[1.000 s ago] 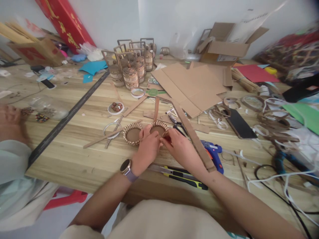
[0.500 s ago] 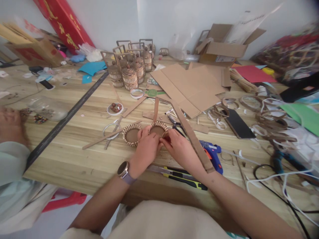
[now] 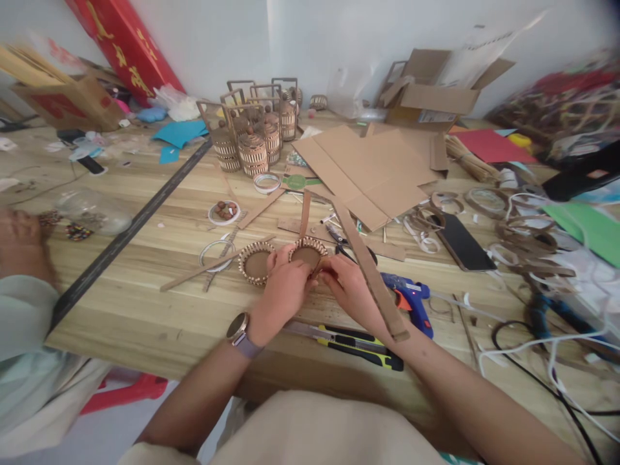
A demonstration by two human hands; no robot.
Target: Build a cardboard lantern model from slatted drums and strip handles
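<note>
Brown cardboard floors the pale-studded cup I hold, set in from the middle of the desk's near edge. My left hand has its fingers closed on the near-left side; my right hand pinches the near-right rim. Studding looks done here and on its twin; the bent strip's near end seems unfastened. Cutter and glue gun crowd my right; room opens toward the near-left corner.

Left hand grips small round basket, right hand at its near-right edge. Second basket just left on bench. Cardboard strip passes over right wrist; glue gun beside it.
</note>
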